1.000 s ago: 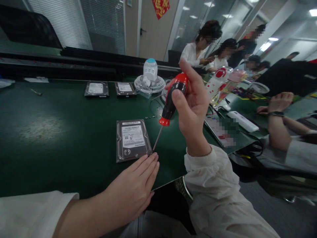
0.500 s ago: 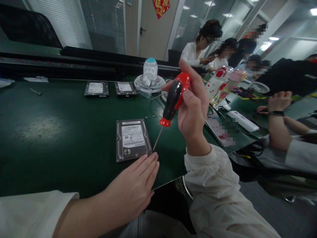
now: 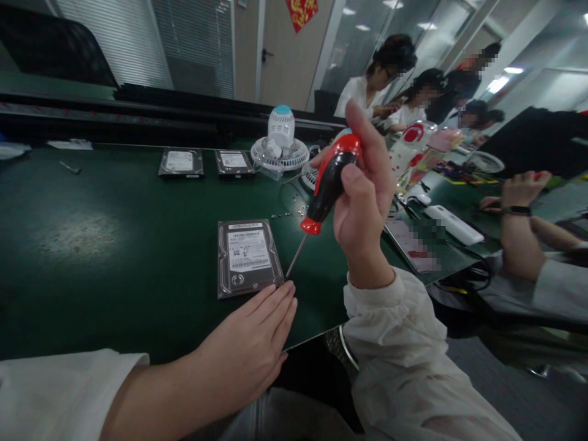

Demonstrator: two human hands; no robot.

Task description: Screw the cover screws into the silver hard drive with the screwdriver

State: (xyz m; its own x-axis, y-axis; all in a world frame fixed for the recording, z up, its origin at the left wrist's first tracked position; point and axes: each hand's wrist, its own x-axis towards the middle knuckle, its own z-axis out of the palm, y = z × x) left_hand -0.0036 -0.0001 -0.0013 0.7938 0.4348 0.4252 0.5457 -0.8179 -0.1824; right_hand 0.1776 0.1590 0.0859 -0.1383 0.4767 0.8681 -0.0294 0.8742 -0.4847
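My right hand (image 3: 367, 205) is curled round the fat handle of a red and black screwdriver (image 3: 327, 190), with my thumb on its side. The screwdriver leans, and its thin metal end goes down to my left fingertips, so I can't see just what the tip touches. My left hand (image 3: 248, 343) has its fingers straight and close together, at the near right corner of the big hard drive (image 3: 250, 257). I can't tell if they pinch anything. The drive lies flat on the green table (image 3: 114, 288), with its white label up. Just past it are some tiny screws (image 3: 288, 214). Farther back sit two more hard drives, one on the left (image 3: 180, 162) and one on the right (image 3: 234, 164), and next to them is a white fan (image 3: 281, 144)
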